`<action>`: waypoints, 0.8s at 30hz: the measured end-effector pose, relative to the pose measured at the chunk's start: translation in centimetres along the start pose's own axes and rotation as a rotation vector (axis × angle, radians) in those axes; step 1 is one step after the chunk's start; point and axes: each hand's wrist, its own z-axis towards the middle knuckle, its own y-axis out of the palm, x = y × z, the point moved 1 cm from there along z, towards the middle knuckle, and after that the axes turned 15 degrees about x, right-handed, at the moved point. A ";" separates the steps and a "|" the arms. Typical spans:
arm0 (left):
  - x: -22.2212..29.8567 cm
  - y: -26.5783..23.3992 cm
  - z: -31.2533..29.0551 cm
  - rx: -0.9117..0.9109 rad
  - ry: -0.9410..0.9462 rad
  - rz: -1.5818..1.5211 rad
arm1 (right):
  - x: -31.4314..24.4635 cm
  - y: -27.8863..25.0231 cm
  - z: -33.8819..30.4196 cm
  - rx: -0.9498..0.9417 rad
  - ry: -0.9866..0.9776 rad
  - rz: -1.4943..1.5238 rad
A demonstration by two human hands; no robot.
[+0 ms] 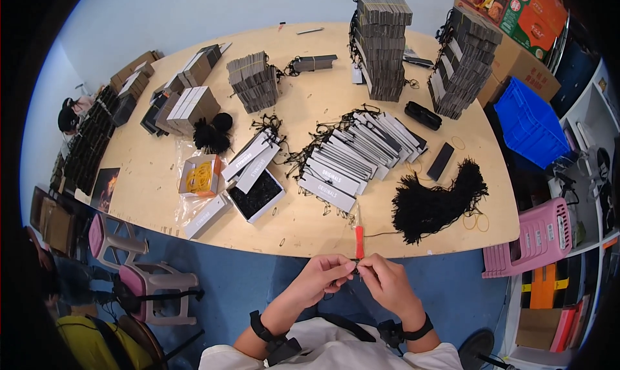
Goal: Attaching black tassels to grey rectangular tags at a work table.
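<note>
Just beyond my lap, at the near table edge, my left hand [318, 279] and my right hand [391, 285] meet with fingertips pinched together. Between them is a small piece of black cord [355, 268], mostly hidden by the fingers. A red-handled tool [360, 242] with a thin pale tip lies directly beyond the fingertips. Past it, a fanned row of white and black hang tags [352, 157] with black strings is spread out. To the right lies a thick bundle of black cords [429, 208].
Left of the tags are an open box of small black pieces [257, 195] and a box of yellow rubber bands [199, 177]. Tall stacks of grey tags [384, 53] stand at the back. A blue crate [533, 124] and a pink stool [529, 237] are beside the table's right edge.
</note>
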 end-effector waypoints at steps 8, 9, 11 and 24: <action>0.1 0.1 0.1 -0.039 -0.006 -0.038 | 0.6 0.4 -0.1 -0.088 0.212 0.162; 0.2 0.1 0.2 -0.031 0.008 -0.029 | 0.5 0.2 0.0 -0.088 0.214 0.160; 0.1 0.1 0.3 -0.026 0.021 -0.020 | 0.2 -0.2 0.4 -0.178 0.352 0.253; 0.2 -0.2 0.4 0.000 -0.021 -0.060 | 0.4 -0.3 0.8 -0.222 0.444 0.340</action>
